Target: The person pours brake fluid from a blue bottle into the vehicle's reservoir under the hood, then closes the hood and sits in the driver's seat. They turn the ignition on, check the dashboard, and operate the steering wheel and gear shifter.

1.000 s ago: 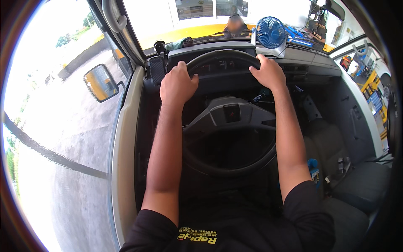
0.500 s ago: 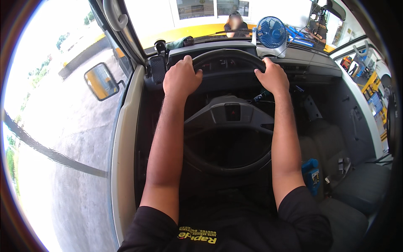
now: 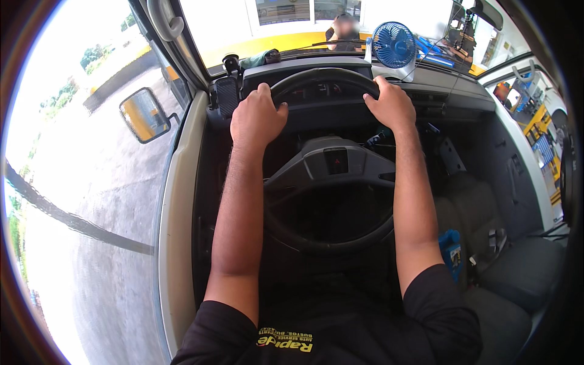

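Observation:
Both my arms reach forward to a black steering wheel (image 3: 322, 74). My left hand (image 3: 258, 117) is closed round the upper left of its rim, thumb pointing inward. On the upper right of the rim, my right hand (image 3: 392, 108) is closed in the same way. My palms hide the parts of the rim beneath them. Between my forearms sits the grey wheel hub (image 3: 336, 161) with its dark centre. Behind the rim's top the instrument cluster (image 3: 316, 91) shows through.
A blue fan (image 3: 394, 45) stands on the dashboard. A phone-like dark holder (image 3: 227, 97) is left of the wheel. Outside the left window is a side mirror (image 3: 145, 115). A blue container (image 3: 451, 252) rests by the grey seats. Beyond the windshield a person (image 3: 344, 33) faces the vehicle.
The wheel has turned slightly to the left, and both hands have shifted a little left with it. The person outside has moved slightly.

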Motion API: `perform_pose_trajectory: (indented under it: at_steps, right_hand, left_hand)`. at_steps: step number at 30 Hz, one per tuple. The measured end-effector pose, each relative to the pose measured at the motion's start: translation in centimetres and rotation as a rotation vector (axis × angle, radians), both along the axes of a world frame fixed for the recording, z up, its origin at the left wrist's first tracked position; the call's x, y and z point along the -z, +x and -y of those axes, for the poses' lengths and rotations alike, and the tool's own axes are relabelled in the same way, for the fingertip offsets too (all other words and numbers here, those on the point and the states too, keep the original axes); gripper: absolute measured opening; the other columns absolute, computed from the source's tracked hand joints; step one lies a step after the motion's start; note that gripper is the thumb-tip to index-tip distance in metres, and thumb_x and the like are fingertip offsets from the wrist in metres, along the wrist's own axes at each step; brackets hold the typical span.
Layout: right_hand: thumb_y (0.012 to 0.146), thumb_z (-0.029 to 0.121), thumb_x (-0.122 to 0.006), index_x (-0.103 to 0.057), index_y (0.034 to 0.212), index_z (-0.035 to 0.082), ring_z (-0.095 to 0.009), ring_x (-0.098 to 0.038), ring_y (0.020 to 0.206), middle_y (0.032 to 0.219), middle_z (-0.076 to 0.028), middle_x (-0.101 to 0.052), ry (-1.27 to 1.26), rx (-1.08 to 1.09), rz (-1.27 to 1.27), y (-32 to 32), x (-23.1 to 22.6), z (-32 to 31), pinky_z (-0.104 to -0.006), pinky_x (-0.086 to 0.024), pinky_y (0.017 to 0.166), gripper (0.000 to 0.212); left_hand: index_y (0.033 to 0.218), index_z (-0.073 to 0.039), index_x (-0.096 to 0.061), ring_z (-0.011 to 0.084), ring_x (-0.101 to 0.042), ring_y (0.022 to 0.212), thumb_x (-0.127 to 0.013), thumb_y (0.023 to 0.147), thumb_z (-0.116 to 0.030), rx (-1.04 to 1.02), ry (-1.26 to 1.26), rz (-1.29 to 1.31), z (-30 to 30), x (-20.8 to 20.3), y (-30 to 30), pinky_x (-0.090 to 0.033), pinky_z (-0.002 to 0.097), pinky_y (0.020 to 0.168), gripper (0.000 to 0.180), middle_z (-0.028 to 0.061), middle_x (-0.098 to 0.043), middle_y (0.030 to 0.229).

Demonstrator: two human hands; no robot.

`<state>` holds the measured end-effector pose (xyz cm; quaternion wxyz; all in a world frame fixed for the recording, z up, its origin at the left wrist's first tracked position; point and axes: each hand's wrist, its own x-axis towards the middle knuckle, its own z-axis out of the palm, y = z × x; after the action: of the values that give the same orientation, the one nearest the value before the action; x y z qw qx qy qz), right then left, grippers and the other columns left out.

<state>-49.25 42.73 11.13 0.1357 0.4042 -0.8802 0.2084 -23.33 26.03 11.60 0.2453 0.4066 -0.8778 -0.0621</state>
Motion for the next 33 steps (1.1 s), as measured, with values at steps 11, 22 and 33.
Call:
perform_pose_trajectory:
  at_steps: [11, 22, 33]
  right_hand:
    - [0.092, 0.026, -0.081, -0.066, 0.131, 0.008, -0.04, -0.073, 0.115, 0.131, -0.016, -0.069, -0.481, -0.169, -0.44, 6.3, 2.4, -4.6, -0.0502, -0.06, 0.097, 0.046]
    - [0.11, 0.034, -0.066, -0.072, 0.13, 0.003, -0.037, -0.07, 0.121, 0.131, -0.017, -0.072, 0.328, -1.299, 0.575, 29.5, 14.0, -18.4, -0.0477, -0.055, 0.108, 0.037]
    - [0.097, 0.019, -0.073, -0.06, 0.099, 0.012, -0.022, -0.066, 0.067, 0.075, -0.004, -0.055, -0.22, -1.334, -0.498, 26.5, 10.0, -12.5, -0.0379, -0.054, 0.057, 0.014]
  left_hand:
    - [0.119, -0.004, -0.064, 0.0433, -0.078, 0.108, -0.076, 0.098, -0.039, 0.041, -0.069, 0.058, 0.6, -0.9, -1.4, -0.062, 0.0548, 0.096, 0.043, 0.0228, -0.08, 0.111]
    - [0.124, -0.003, -0.064, 0.0391, -0.079, 0.11, -0.076, 0.092, -0.042, 0.009, -0.06, 0.068, -1.1, -0.9, 0.5, -0.064, 0.0503, 0.097, 0.051, 0.0205, -0.08, 0.116]
    - [0.121, -0.004, -0.066, 0.0391, -0.079, 0.109, -0.076, 0.091, -0.04, -0.064, -0.023, 0.026, -1.8, -0.6, 1.4, -0.064, 0.0501, 0.096, 0.048, 0.0198, -0.081, 0.114]
